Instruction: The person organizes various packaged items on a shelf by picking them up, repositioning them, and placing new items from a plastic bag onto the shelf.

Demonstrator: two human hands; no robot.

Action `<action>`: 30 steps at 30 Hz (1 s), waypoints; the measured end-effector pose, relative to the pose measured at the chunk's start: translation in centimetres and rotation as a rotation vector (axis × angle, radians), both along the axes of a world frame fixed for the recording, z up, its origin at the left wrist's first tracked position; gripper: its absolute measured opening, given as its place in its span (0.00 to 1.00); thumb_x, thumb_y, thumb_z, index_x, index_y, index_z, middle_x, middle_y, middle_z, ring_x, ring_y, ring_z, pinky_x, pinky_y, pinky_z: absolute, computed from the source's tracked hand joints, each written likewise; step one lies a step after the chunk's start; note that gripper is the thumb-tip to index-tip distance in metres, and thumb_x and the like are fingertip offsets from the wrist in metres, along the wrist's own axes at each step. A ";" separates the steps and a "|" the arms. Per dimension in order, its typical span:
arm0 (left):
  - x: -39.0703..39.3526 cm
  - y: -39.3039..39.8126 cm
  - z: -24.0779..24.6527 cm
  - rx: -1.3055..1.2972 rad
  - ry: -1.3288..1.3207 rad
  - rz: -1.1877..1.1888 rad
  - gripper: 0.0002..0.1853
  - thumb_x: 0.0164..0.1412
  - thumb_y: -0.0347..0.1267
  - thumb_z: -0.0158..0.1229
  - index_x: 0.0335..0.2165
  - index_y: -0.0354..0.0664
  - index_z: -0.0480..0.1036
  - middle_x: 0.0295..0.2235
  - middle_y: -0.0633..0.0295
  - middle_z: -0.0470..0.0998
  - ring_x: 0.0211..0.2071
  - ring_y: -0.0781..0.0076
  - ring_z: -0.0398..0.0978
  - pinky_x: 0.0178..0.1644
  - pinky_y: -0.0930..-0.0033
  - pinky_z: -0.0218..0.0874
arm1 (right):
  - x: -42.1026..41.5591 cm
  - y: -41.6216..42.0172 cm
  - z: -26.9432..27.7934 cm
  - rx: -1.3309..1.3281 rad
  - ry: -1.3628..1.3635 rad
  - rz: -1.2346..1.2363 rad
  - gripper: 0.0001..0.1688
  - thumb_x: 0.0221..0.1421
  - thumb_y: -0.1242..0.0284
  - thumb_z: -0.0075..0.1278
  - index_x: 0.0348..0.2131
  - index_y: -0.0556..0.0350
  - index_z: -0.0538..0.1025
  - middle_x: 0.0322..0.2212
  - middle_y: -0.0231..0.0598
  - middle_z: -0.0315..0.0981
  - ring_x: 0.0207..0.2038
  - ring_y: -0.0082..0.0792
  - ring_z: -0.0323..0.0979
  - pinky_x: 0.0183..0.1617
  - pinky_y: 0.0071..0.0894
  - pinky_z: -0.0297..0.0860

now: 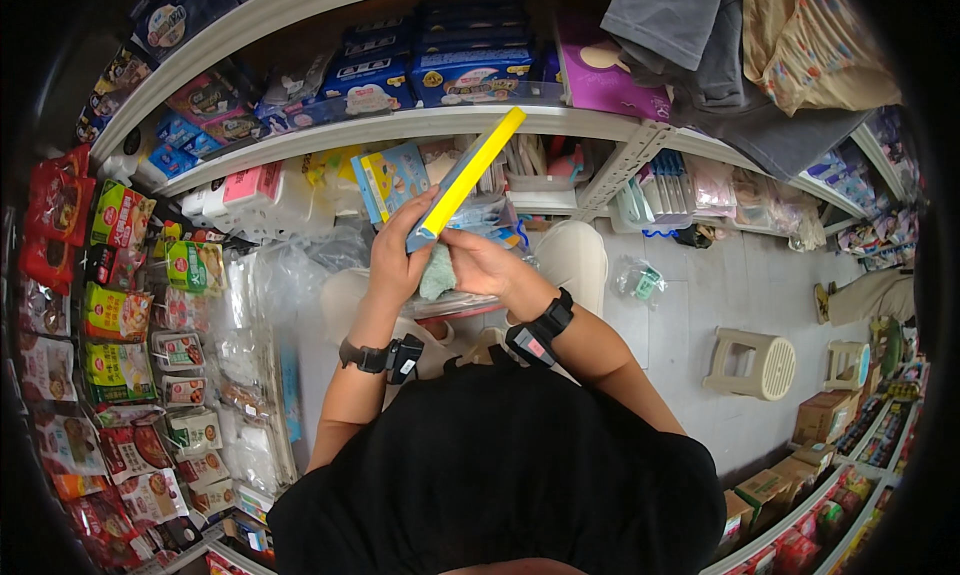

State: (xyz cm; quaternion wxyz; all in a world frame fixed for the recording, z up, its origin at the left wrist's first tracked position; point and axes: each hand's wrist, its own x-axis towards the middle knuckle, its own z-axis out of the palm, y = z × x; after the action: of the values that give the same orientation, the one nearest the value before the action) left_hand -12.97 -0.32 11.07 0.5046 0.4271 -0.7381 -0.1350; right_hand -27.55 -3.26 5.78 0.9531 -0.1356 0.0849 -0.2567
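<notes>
My left hand (400,249) grips the lower end of a flat yellow-edged box (471,179), which is tilted up and seen mostly along its narrow side. A crumpled pale green cloth (438,275) lies against the palm side of my right hand (480,264), whose fingers are close to the box's lower end. Whether those fingers also touch the box is hard to see. Just behind the box, a light blue and yellow picture package (391,177) leans on the lower shelf among plastic-wrapped goods.
A white metal shelf edge (420,121) crosses ahead, with blue packs (472,72) above it. Hanging food pouches (116,309) line the left. On the right floor are a beige plastic stool (750,365), a small plastic-wrapped item (645,281) and another person's leg (870,297).
</notes>
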 end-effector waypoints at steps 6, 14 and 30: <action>1.0 1.1 1.7 0.042 -0.090 -0.166 0.21 0.43 0.19 0.55 0.41 0.39 0.67 0.46 0.52 0.72 0.47 0.49 0.70 0.51 0.57 0.60 | -2.7 -2.5 -1.1 0.160 0.045 -0.251 0.20 0.57 0.65 0.41 0.46 0.55 0.66 0.44 0.39 0.69 0.46 0.36 0.68 0.48 0.36 0.65; 2.3 3.4 4.2 0.019 -0.530 -0.014 0.26 0.41 0.16 0.53 0.41 0.50 0.71 0.53 0.56 0.64 0.55 0.43 0.55 0.57 0.50 0.50 | -8.9 -4.3 -0.7 0.127 0.007 -0.289 0.27 0.56 0.61 0.47 0.48 0.62 0.66 0.43 0.48 0.70 0.45 0.42 0.70 0.50 0.40 0.67; 3.5 2.2 -2.3 0.559 0.325 0.049 0.39 0.60 0.36 0.49 0.61 0.35 0.38 0.59 0.46 0.51 0.58 0.58 0.52 0.59 0.64 0.46 | -6.0 -2.2 -2.1 -0.166 0.382 -0.679 0.25 0.56 0.67 0.50 0.50 0.57 0.63 0.42 0.39 0.68 0.41 0.32 0.71 0.42 0.32 0.71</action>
State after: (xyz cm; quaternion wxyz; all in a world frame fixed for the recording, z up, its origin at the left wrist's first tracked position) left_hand -9.52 1.90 8.76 0.4822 0.5397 -0.5715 -0.3867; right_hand -33.59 -5.42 3.64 0.7671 -0.2216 0.2797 -0.5332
